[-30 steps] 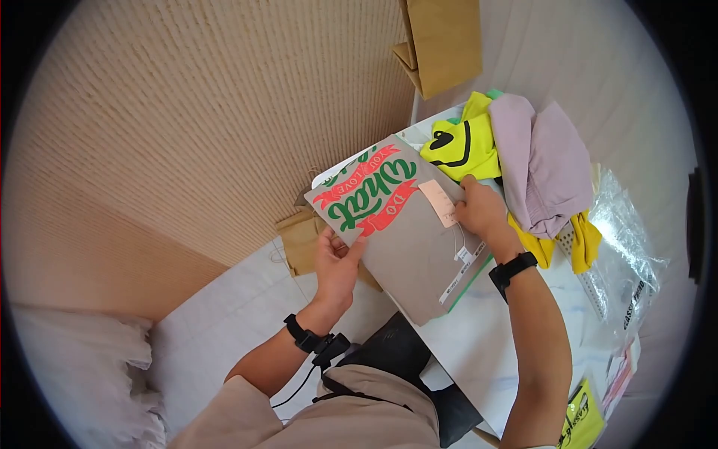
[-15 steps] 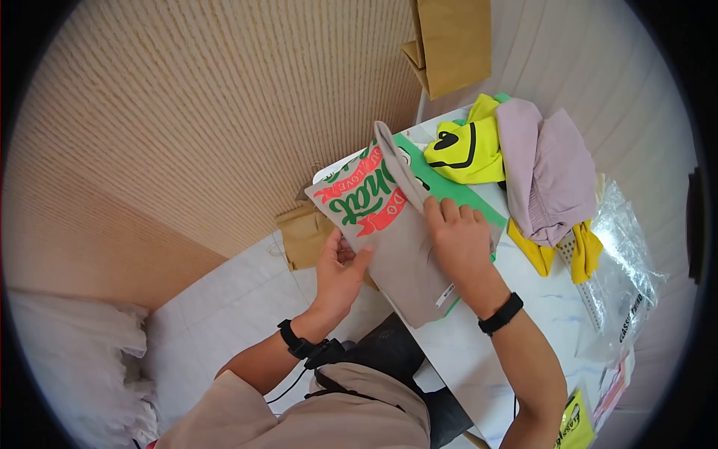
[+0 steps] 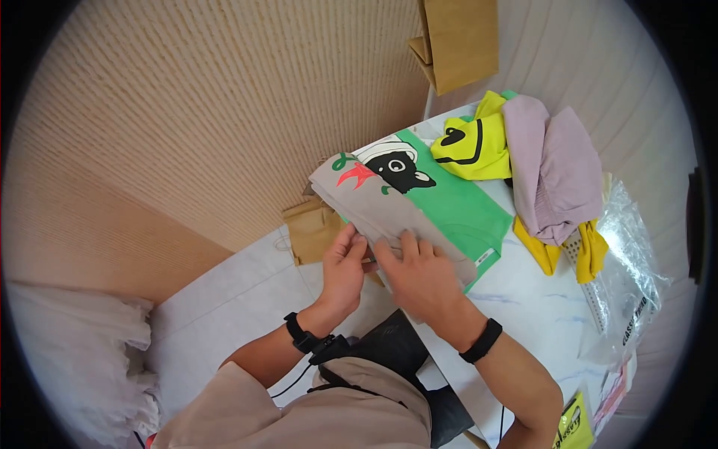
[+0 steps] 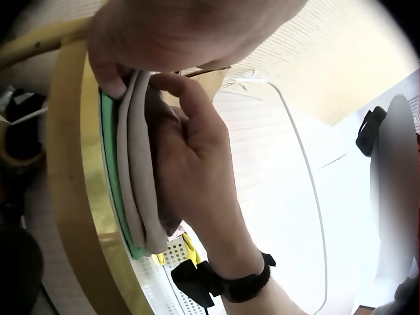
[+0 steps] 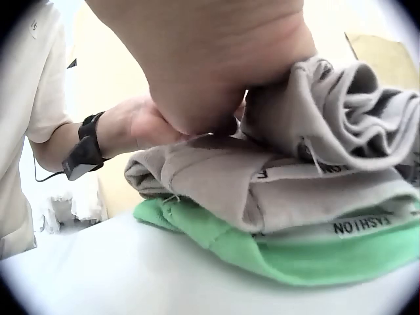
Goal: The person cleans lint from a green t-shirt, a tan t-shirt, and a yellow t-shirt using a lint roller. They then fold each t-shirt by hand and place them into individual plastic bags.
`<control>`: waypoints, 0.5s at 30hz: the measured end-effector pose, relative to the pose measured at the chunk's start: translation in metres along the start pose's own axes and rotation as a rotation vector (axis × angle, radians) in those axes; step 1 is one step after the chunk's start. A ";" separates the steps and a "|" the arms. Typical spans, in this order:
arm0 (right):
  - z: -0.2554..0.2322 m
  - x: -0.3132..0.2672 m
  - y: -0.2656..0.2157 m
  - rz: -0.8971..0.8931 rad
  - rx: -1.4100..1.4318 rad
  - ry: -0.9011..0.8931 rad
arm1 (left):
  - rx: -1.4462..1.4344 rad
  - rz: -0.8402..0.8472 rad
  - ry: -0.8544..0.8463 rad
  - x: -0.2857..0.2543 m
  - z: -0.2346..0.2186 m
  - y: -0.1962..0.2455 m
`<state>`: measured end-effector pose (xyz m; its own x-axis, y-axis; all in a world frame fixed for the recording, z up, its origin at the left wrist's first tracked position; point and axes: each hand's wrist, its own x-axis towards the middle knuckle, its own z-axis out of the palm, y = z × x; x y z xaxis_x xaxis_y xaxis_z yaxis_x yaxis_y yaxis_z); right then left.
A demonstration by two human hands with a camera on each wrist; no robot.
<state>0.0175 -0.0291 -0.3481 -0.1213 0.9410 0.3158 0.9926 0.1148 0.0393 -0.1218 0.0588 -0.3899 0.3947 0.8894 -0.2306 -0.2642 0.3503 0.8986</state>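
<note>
A grey T-shirt (image 3: pixel 419 232) with green and red lettering lies partly folded over a green T-shirt (image 3: pixel 475 217) that bears a black cartoon face. At the near-left edge, my left hand (image 3: pixel 345 269) pinches the cloth; in the left wrist view its fingertips press the stacked grey and green layers. My right hand (image 3: pixel 422 284) grips the turned-over part of the grey shirt, knuckles up, close beside the left hand. A thick grey roll of fabric (image 5: pixel 354 125) bulges by the right hand in the right wrist view, hiding some of its fingers.
Beyond the shirts lie a yellow garment (image 3: pixel 475 150) and a crumpled lilac garment (image 3: pixel 553 165). A clear plastic bag (image 3: pixel 624 262) is on the table's right side. Brown paper bags stand at the back (image 3: pixel 460 45) and on the left (image 3: pixel 310 232). A yellow packet (image 3: pixel 574 423) lies near the front.
My right hand has drawn the grey shirt's far side toward the left hand, folding it over and uncovering the green shirt's cartoon face. The left hand stays near the same edge.
</note>
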 end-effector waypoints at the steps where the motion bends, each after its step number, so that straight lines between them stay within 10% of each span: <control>1: -0.003 0.004 -0.004 0.037 0.045 0.004 | -0.020 0.003 0.016 -0.002 0.002 0.002; 15: 0.017 0.049 0.025 0.388 0.269 -0.020 | 0.122 0.108 -0.076 0.013 0.013 0.001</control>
<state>0.0360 0.0253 -0.3480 0.2558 0.9364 0.2401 0.9299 -0.1704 -0.3260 -0.1054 0.0669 -0.3871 0.4367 0.8934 -0.1058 -0.2020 0.2119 0.9562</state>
